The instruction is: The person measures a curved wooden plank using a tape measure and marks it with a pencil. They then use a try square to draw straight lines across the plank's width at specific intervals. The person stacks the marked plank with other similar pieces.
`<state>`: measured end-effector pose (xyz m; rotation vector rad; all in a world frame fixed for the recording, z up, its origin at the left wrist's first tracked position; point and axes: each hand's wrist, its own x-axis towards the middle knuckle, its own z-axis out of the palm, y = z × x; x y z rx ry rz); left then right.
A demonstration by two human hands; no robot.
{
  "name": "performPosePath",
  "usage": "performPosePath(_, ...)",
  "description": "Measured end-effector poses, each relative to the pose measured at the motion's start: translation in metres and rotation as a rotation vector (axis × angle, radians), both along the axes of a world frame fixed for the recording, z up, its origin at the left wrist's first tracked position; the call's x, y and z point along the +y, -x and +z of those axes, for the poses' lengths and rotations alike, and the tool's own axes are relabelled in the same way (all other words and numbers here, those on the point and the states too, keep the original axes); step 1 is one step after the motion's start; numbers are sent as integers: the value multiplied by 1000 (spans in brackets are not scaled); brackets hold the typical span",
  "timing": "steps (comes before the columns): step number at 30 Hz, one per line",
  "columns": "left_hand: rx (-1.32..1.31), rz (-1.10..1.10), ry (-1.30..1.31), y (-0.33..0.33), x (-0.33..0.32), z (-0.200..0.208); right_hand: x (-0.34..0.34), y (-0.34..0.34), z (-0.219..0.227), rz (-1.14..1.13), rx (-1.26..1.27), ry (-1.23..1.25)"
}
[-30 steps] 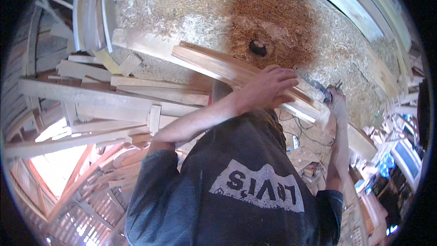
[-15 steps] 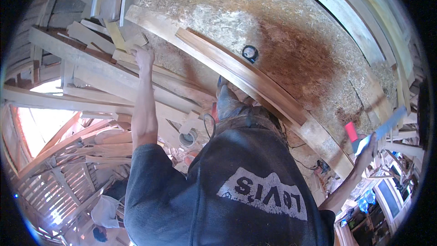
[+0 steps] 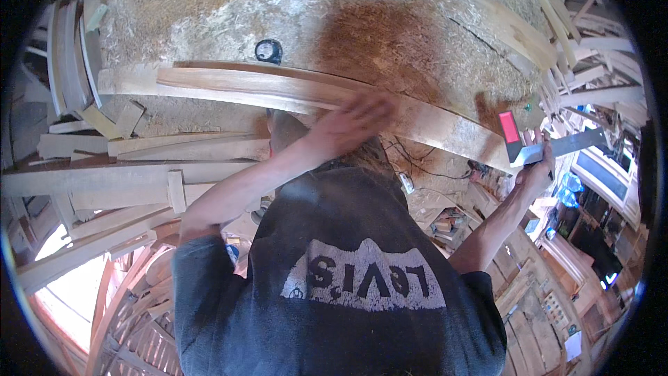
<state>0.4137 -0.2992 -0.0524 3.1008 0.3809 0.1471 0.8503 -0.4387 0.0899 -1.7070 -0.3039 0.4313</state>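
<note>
Right hand [image 3: 537, 166] grips the square [image 3: 572, 144] near the plank [image 3: 445, 127]'s right end.
Left hand [image 3: 358, 122]'s open, blurry, maybe touching the strip [image 3: 243, 81]; flat palm steadies it best.

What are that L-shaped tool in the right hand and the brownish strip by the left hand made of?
The L-shaped tool: blade probably metal, smooth, silvery and catching the light; red and black handle perhaps plastic or painted, hard to tell. The brownish strip: most likely bare wood, matt, judging by the grain streaks running along it.
</note>
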Motion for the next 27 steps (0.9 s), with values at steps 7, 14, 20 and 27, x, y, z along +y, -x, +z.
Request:
performPosePath(7,-195,-135,1313,-75,-45,66,-21,9,-9,125,470,-551)
performPosePath(14,-942,372,367,-2,13,113,74,228,26,707,803,-446)
performPosePath(20,-1154,1021,783,92,-15,93,161,348,28,1255,700,-217)
performPosePath(27,-1661,1570,1163,193,0,-5,223,419,-72,1633,-752,308)
